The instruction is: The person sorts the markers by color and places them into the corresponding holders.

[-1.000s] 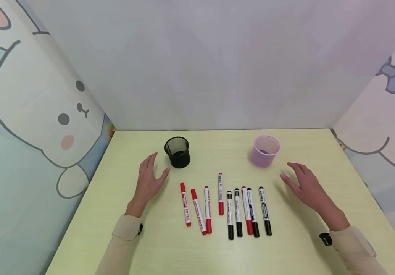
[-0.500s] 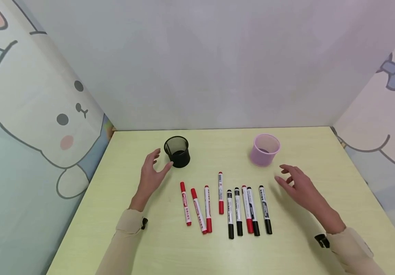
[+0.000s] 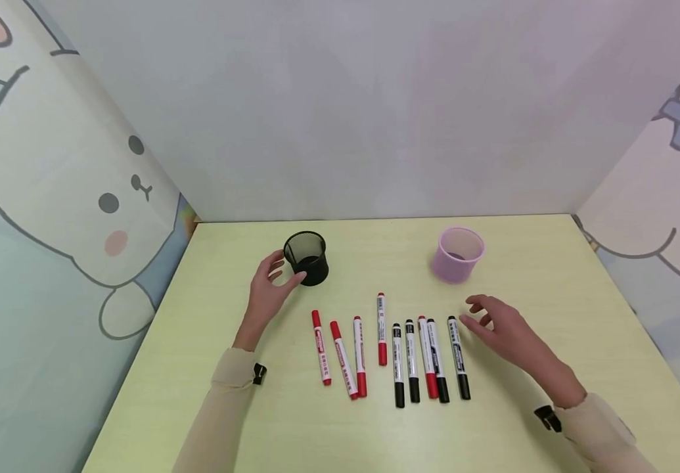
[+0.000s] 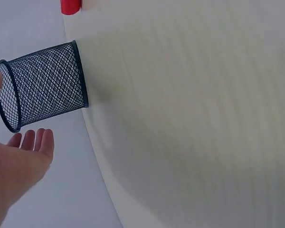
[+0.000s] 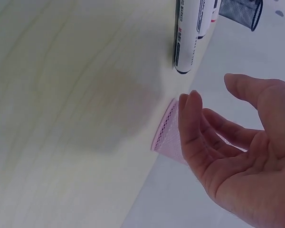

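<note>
My left hand (image 3: 267, 295) is at the left side of a black mesh pen cup (image 3: 314, 271), thumb in front and fingers behind. In the left wrist view a gap shows between the fingertips and the mesh cup (image 4: 50, 84); whether the thumb touches the rim I cannot tell. My right hand (image 3: 508, 334) hovers, fingers loosely bent and holding nothing, just right of a black-capped marker (image 3: 458, 358). Behind it stands a pink pen cup (image 3: 453, 266), partly hidden by the hand in the right wrist view. Both cups are upright.
Several red markers (image 3: 320, 348) lie on the left and middle of the pale table (image 3: 292, 427). Several black markers (image 3: 398, 364) lie to their right, with a red marker (image 3: 427, 358) among them. A white wall (image 3: 363, 131) stands behind the table; printed panels flank it.
My left hand has moved right and forward to the black pen cup. My right hand has drifted left toward the markers, its fingers bending a little more. Cups and markers stay put.
</note>
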Motion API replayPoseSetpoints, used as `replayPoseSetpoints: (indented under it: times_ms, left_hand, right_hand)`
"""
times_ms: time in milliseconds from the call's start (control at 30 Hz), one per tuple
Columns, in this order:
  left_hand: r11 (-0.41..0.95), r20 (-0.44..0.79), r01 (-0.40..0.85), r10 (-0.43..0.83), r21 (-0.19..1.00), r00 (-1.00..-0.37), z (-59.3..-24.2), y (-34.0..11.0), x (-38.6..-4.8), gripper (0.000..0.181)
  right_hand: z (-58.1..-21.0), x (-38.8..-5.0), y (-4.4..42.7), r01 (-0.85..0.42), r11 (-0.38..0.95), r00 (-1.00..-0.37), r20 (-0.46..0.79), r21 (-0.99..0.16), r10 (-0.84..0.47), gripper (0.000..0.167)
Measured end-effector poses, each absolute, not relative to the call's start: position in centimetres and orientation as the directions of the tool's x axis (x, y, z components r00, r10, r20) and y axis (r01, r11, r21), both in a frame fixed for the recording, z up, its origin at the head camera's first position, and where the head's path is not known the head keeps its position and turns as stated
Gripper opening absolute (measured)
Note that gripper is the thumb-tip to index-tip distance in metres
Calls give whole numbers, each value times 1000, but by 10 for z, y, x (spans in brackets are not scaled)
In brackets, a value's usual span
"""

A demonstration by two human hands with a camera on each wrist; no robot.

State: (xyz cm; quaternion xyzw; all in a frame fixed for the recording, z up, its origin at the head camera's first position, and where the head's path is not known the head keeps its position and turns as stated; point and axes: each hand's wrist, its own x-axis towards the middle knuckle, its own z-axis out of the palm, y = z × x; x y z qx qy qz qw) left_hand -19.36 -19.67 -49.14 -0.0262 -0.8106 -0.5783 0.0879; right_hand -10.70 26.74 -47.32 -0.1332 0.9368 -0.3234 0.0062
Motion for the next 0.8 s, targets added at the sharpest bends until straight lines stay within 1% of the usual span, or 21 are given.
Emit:
replayPoseSetpoints:
  times_ms: [267,367,500,633,667,800]
  left_hand:
    - [259,155,133,-65,957,-986,-493,-191,-202,78]
    - [232,143,127,-53,964,-988,-481,-186,-198,78]
    - [245,117,102,-47,964,-992,-462,-176,-190,77]
    - [261,105,87,-56,961,-993,-456,-171,-188,77]
    - [264,106,88,-55,960,-993,-457,-171,-188,77]
    - [266,117,96,-64,959,-991,-481,-176,-201,80]
  right_hand:
    - [-471,-100,256,-222,763,-964,18,-607,-267,39]
    - [-472,-98,252,-200,761,-964,-15,-617,-265,39]
    - [-473,-96,248,-159,776,-967,-62,-611,-247,40]
    - [-471,-92,244,-131,782,-969,-89,-610,-232,41]
    - [-471,-91,243,-125,782,-969,-96,-611,-229,41]
    - [-471,-87,239,-103,775,-967,-120,-623,-225,42]
